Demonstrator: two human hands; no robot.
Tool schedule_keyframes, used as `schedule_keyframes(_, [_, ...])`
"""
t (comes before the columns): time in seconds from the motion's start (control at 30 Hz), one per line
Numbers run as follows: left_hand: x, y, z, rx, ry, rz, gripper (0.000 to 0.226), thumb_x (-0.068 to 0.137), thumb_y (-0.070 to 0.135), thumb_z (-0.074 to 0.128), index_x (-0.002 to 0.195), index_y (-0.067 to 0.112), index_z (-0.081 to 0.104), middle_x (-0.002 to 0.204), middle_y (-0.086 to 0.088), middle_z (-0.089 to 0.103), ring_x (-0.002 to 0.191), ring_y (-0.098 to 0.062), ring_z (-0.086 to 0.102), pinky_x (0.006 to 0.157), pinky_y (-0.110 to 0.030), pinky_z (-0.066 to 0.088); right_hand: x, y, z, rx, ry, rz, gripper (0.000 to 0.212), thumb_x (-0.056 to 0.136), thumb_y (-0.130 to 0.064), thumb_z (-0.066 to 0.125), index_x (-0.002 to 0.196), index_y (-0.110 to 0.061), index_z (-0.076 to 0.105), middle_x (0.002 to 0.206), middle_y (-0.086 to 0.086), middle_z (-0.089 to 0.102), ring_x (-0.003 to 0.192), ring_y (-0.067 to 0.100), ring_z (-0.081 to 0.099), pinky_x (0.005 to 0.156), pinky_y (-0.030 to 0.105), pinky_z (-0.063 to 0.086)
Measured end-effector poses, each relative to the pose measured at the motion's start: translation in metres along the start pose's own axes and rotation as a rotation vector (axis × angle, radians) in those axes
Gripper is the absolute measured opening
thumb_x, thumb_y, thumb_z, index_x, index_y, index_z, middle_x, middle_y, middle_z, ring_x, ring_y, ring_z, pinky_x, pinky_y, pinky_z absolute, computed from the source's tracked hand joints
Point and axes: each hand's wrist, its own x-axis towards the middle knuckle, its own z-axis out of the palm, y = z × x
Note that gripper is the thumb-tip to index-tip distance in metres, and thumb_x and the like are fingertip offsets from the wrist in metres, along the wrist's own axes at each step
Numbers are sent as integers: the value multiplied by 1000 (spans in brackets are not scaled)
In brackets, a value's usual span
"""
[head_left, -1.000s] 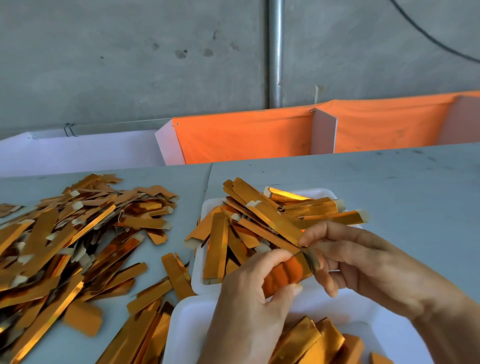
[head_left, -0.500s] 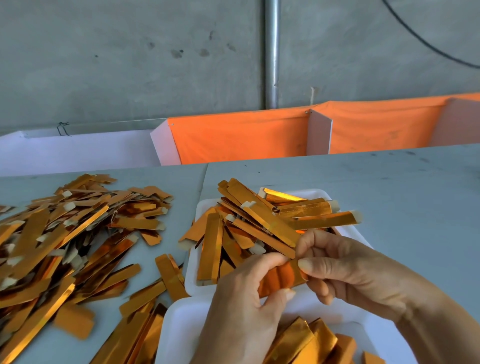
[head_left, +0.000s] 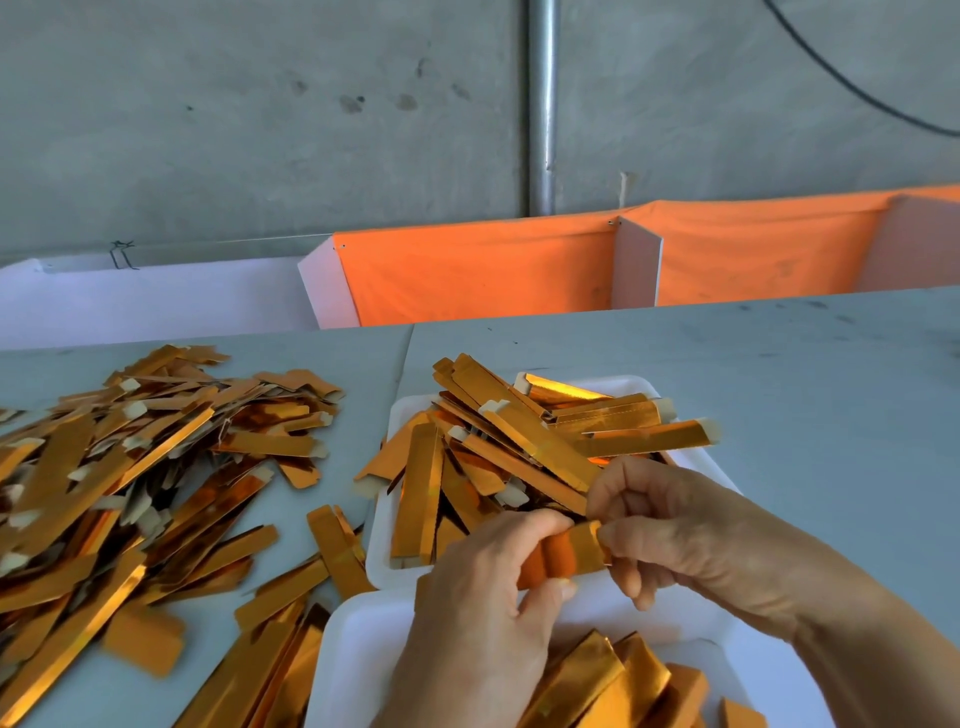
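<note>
Backdrop: concrete wall (head_left: 260, 130), pale bench (head_left: 779, 364).
Strip: gold strip (head_left: 584, 545) above near tray (head_left: 363, 649), one end pinched by the curled fingers of the left hand (head_left: 483, 613), the other by those of the right hand (head_left: 691, 530).
Done: few folded pieces (head_left: 613, 680) in near tray.
Left: heaped far tray (head_left: 644, 382) and big loose heap (head_left: 130, 467); probably early.
Writing: none readable.

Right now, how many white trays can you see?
2: the far tray heaped with gold strips, and the near tray at the picture's bottom. Another could hide under the left pile.
</note>
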Motion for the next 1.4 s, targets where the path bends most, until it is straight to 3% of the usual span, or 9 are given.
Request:
schedule_keyframes(0.23, [2,1,1,-133,-28,-56,35,84,29,67,97,57,52,101,32,58,101,8,53,81,-10,49,-1,0,-1,79,-2,-11,14,71,-10,63,85,-9,60,59,11,59,49,19,55,49,22,47])
schedule_keyframes(0.4, [1,1,0,-209,-36,-85,32,82,28,69,100,51,55,101,39,55,103,18,47,73,0,41,-2,-1,-2,127,-2,-22,15,71,-8,61,86,-7,59,58,11,57,48,18,53,48,23,46])
schedule_keyframes(0.57, [0,1,1,-123,0,-93,33,83,35,66,105,54,52,112,23,56,108,2,52,89,-20,50,-1,-1,-1,31,13,-16,12,77,-5,58,89,-8,58,59,12,60,49,18,56,50,21,47])
schedule_keyframes(0.67, [-1,6,-1,-30,-11,-67,32,85,38,63,110,54,48,111,43,44,116,-3,45,95,-28,47,-1,0,0,-39,20,-31,10,83,0,57,90,-8,57,60,10,61,50,16,58,50,19,47])
schedule_keyframes(0.73, [-2,9,-3,82,-40,-28,35,88,40,59,119,51,45,96,60,26,120,-1,36,99,-26,43,0,2,1,-92,23,-38,12,85,2,56,89,-9,57,60,9,62,51,16,59,52,20,48])
schedule_keyframes(1.0, [-1,9,-6,109,10,4,39,88,46,56,125,50,45,91,49,35,108,12,35,78,0,33,-2,-1,-1,8,-12,-35,12,73,-11,63,84,-10,58,57,10,58,48,16,53,50,19,44])
schedule_keyframes(1.13, [-1,9,-3,170,43,69,41,88,46,56,125,51,40,85,52,32,102,33,16,79,4,27,0,-1,2,-88,21,-62,16,68,-11,62,82,-9,57,53,3,56,47,13,51,52,17,44])
schedule_keyframes(1.27, [-2,8,2,179,69,152,28,87,34,63,112,43,55,102,34,56,102,27,27,78,-4,31,1,3,2,-87,29,-104,18,67,-13,64,84,-9,58,54,2,55,49,14,52,53,17,44])
schedule_keyframes(1.4, [-2,6,-2,7,79,82,30,85,35,65,104,53,50,98,37,54,103,9,45,75,-6,42,-1,7,-6,215,-74,-85,14,76,-13,66,90,-9,66,65,8,55,53,18,56,51,22,47])
